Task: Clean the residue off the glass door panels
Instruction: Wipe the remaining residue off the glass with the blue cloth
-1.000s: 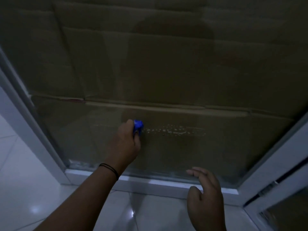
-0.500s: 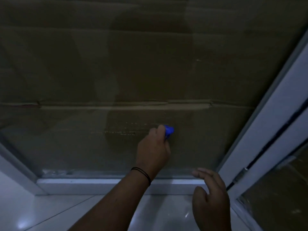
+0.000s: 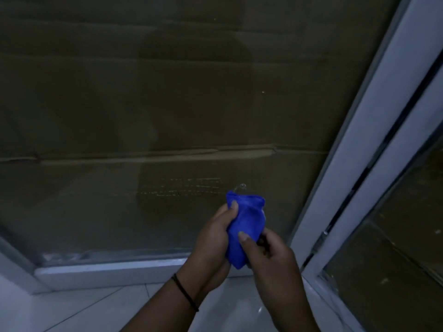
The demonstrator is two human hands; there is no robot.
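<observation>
A large glass door panel (image 3: 167,104) fills the view, with brown cardboard behind it. A band of pale residue streaks (image 3: 182,188) crosses its lower part, with a small curl of residue at the right end. Just below and right of the streaks, a bunched blue cloth (image 3: 244,226) is held off the glass by both hands. My left hand (image 3: 211,243) grips its left side with the thumb on top. My right hand (image 3: 271,252) pinches its lower right part, thumb across the front.
A white door frame (image 3: 374,130) runs diagonally at the right, with a dark gap and a second glass panel (image 3: 395,248) beyond it. A white bottom rail (image 3: 107,271) borders the glass. Glossy white floor tiles (image 3: 72,312) lie below.
My left hand has drawn the cloth back from the glass after wiping rightward along the streaks. My right hand has come up and taken hold of the cloth too. The view shifted right.
</observation>
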